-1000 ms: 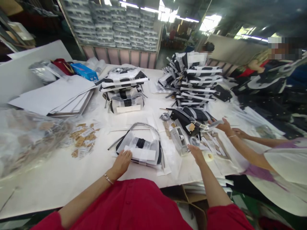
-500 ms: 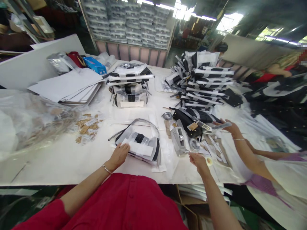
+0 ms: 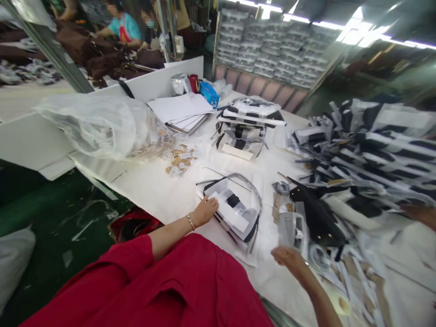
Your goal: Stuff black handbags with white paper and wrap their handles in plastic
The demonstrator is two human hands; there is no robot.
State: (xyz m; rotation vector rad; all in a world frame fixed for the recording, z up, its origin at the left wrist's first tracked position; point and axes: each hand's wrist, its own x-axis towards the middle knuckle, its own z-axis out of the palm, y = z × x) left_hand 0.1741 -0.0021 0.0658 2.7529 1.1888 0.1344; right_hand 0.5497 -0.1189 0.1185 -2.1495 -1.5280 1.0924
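Note:
A black handbag (image 3: 250, 213) wrapped in white paper and clear film lies in front of me, its grey-wrapped strap arched behind it. My left hand (image 3: 206, 210) rests on the bag's near left edge, fingers laid over the white sheet. To the right of the bag, my right hand (image 3: 288, 258) is above the table with its fingers pressed together. Anything pinched there is too small to make out. Just beyond that hand stands a grey tape dispenser (image 3: 289, 227). A roll of clear tape (image 3: 319, 256) lies to its right.
Wrapped bags (image 3: 238, 141) stand at the back, and a tall blurred pile (image 3: 384, 145) fills the right. An unwrapped black bag (image 3: 315, 211) lies behind the dispenser. Brown tags (image 3: 180, 159) and a plastic sack (image 3: 112, 122) are on the left. A co-worker's hand (image 3: 420, 214) shows at right.
My view has swung left, so the table appears shifted right. My right hand has come away from the dispenser, toward the bag. My left hand stays on the bag.

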